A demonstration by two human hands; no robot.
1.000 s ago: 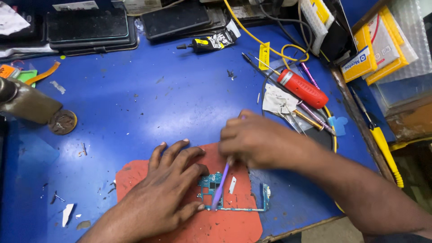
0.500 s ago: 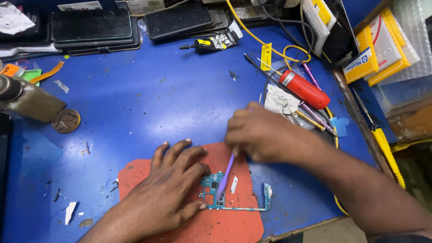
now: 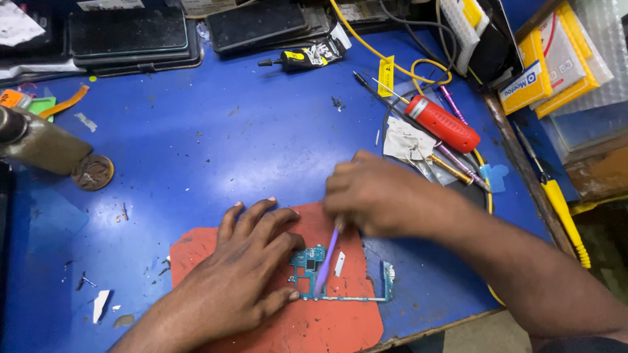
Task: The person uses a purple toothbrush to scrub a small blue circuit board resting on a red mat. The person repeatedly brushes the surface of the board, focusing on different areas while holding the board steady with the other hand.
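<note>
A small teal circuit board (image 3: pixel 307 261) lies on an orange-red mat (image 3: pixel 314 327) near the front edge of a blue table. My left hand (image 3: pixel 242 274) rests flat on the mat, fingers spread, with the thumb and forefinger pinning the board's left side. My right hand (image 3: pixel 379 196) is closed around a thin purple tool (image 3: pixel 327 258) whose tip touches the lower part of the board. A small white strip (image 3: pixel 339 263) lies on the mat just right of the tool.
A red-handled screwdriver (image 3: pixel 441 123), thin metal tools and crumpled paper (image 3: pixel 405 140) lie behind my right hand. Dark phones (image 3: pixel 127 33) and a glue tube (image 3: pixel 304 57) sit at the back. Yellow boxes (image 3: pixel 556 59) stand at right, a brass-coloured object (image 3: pixel 39 144) at left.
The hands and the board have stayed almost in place. The purple tool's tip has shifted slightly over the board.
</note>
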